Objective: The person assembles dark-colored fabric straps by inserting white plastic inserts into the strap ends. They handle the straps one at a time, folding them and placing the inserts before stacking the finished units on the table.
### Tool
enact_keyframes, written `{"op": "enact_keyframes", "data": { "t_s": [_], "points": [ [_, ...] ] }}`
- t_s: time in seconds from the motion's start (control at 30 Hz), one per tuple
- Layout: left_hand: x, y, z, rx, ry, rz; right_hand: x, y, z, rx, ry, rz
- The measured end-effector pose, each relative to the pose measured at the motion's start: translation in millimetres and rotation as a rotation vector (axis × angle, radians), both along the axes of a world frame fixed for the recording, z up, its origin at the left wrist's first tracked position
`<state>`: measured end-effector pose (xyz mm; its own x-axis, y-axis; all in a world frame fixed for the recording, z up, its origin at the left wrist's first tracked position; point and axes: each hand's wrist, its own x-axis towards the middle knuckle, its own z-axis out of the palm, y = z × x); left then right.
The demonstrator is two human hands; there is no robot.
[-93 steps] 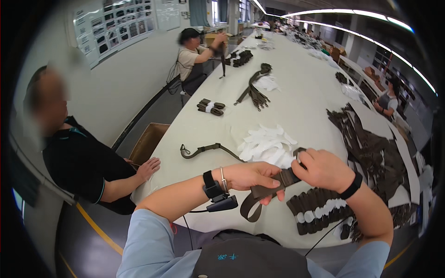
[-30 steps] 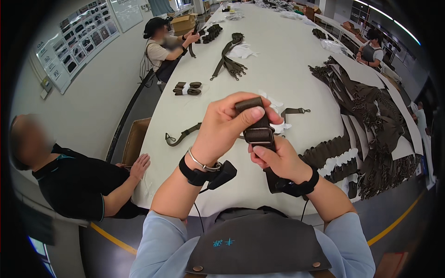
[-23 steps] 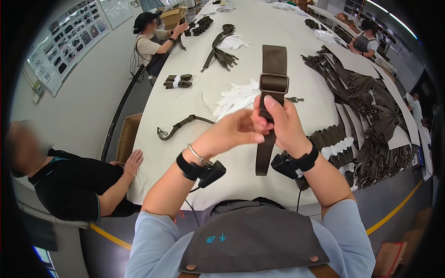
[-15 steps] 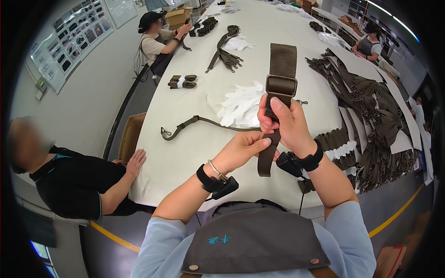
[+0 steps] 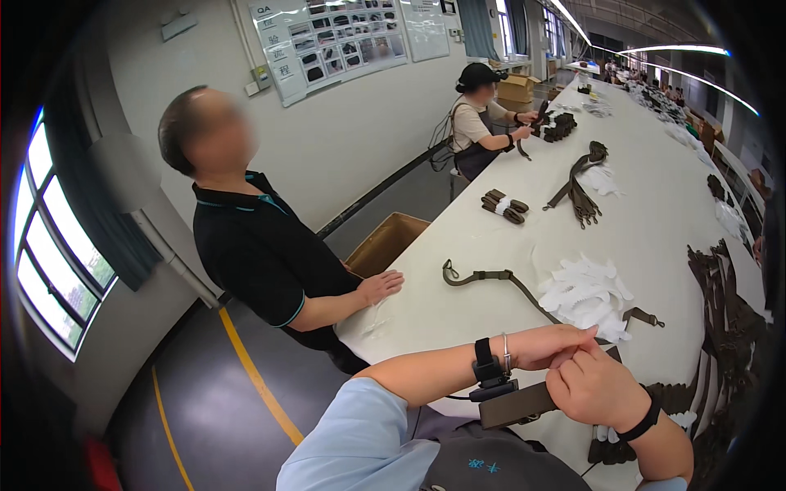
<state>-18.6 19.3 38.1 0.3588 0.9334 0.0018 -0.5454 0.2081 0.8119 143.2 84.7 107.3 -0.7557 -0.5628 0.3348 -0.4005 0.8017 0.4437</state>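
Observation:
My right hand [image 5: 596, 391] is closed around a folded dark olive webbing strap [image 5: 517, 406], whose wide end slants down toward my apron. Against it, my left hand [image 5: 550, 347] is closed too, its fingertips meeting the right hand's at the strap; the exact grip is partly hidden. Just beyond my hands lies a heap of white cut pieces [image 5: 585, 293]. A long narrow strap [image 5: 491, 277] with a hook at its end runs across the table toward that heap. Another strap end with a metal hook [image 5: 643, 317] shows to the heap's right.
Many dark straps [image 5: 725, 319] are piled along the right side of the white table [image 5: 458, 327]. Farther off are a bundled strap [image 5: 505, 206] and a bunch of hooked straps [image 5: 581, 190]. A person in black [image 5: 262, 245] rests a hand on the left edge, near a cardboard box [image 5: 389, 244].
The view has swung left. The wide strap, held up with its buckle showing, is now lowered and slants toward my body, and my hands have come together over it.

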Motion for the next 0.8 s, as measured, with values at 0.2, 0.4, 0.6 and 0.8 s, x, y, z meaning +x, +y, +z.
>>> {"op": "enact_keyframes", "data": {
  "t_s": [0.2, 0.4, 0.6, 0.8],
  "points": [
    [0.3, -22.7, 6.5, 0.080, 0.199, 0.142, -7.9, -7.8, 8.9, 0.179, -0.102, 0.080],
    [0.6, -35.8, 14.0, 0.117, 0.208, 0.204, -13.3, -11.5, 10.6, 0.263, -0.128, 0.132],
    [5.0, -55.6, 29.0, 0.059, 0.145, 0.300, -14.6, -18.4, 16.8, 0.260, -0.126, 0.123],
    [10.5, -58.2, 39.9, -0.034, 0.098, 0.288, -8.2, -24.2, 29.7, 0.299, -0.107, 0.128]
  ]
}}
